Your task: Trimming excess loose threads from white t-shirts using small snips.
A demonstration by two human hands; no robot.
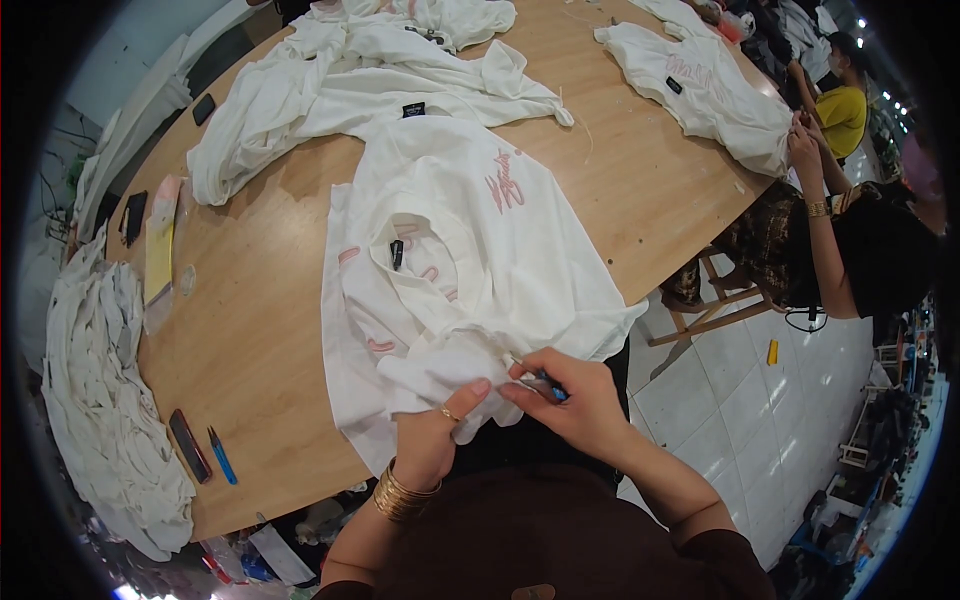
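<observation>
A white shirt (540,245) with pink lettering lies before me, its collar facing up and its near end over the table edge. My left hand (432,432) grips a bunched part of its fabric, thumb on top. Close beside it, my right hand (575,400) is closed around a small blue-handled metal tool (548,387), mostly hidden by the fingers. The tool's tip is at the cloth, but I cannot tell whether it touches. A black label (397,254) shows inside the collar.
More white shirts (330,85) are heaped on the table (270,300) ahead; a folded stack (100,400) stands left. Near it lie a dark red slim tool (190,446) and blue thread snips (222,456). A co-worker's hands (803,145) hold another shirt (690,90) at right.
</observation>
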